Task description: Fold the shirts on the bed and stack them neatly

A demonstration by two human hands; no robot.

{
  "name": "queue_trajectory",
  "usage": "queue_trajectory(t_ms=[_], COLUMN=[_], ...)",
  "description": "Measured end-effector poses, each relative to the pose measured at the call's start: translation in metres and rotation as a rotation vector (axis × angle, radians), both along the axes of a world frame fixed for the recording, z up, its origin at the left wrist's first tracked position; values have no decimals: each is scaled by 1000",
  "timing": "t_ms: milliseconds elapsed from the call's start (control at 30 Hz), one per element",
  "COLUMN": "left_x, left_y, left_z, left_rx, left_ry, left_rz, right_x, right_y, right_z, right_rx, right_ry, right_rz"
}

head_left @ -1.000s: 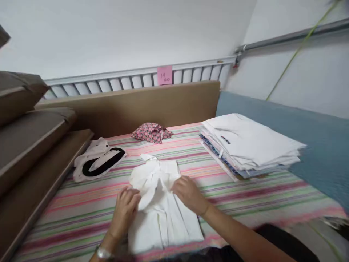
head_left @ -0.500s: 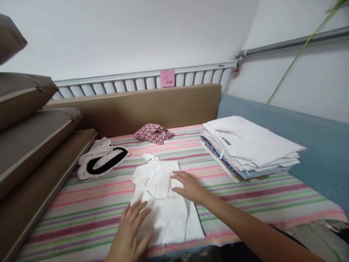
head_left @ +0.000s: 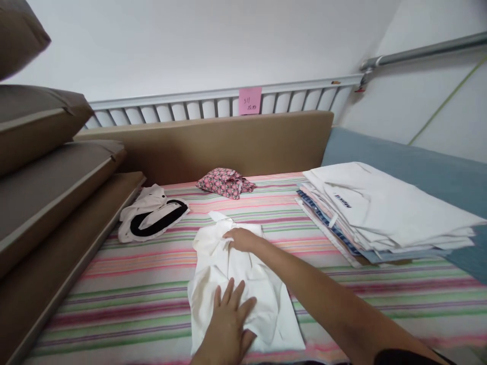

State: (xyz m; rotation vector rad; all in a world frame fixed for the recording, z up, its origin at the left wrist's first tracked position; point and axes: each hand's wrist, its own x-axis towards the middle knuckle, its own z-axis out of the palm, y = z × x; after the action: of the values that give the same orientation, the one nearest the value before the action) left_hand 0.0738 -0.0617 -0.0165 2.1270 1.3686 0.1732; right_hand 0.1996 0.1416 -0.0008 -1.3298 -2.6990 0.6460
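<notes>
A folded white garment (head_left: 243,268) lies on the striped cloth in front of me, its middle bunched into soft creases. My right hand (head_left: 240,239) is closed on the fabric near its far end, where it pinches a raised fold. Closer to me, my left hand (head_left: 230,324) rests on the near part of the garment with its fingers spread. A narrow white strip sticks out at the garment's far end.
The striped cloth (head_left: 133,284) covers the surface. On the right is a stack of folded clothes (head_left: 384,208). A pink patterned cloth (head_left: 225,182) and a pale garment with a black band (head_left: 155,215) lie farther back. Brown cushions (head_left: 64,177) are piled at the left.
My right hand has closed on the garment and pulled up a fold. My left hand has moved right onto the fabric. The garment is more wrinkled, and the view has shifted a little.
</notes>
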Motion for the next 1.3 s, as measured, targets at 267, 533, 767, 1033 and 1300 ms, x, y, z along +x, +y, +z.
queue_trajectory(t_ms=[267, 533, 767, 1033, 1300], left_x=[-60, -90, -73, -36, -35], left_y=[68, 154, 173, 103, 63], left_z=[15, -7, 26, 45, 35], left_rx=[259, 284, 418, 490, 467], left_ry=[-57, 172, 95, 126, 111], left_rz=[308, 358, 272, 120, 217], right_x=[15, 21, 27, 37, 35], right_y=[34, 47, 54, -3, -88], right_z=[16, 4, 4, 28, -13], right_rx=[-196, -244, -282, -229, 135], right_ry=[124, 271, 341, 335, 71], right_rz=[-47, -232, -254, -90, 0])
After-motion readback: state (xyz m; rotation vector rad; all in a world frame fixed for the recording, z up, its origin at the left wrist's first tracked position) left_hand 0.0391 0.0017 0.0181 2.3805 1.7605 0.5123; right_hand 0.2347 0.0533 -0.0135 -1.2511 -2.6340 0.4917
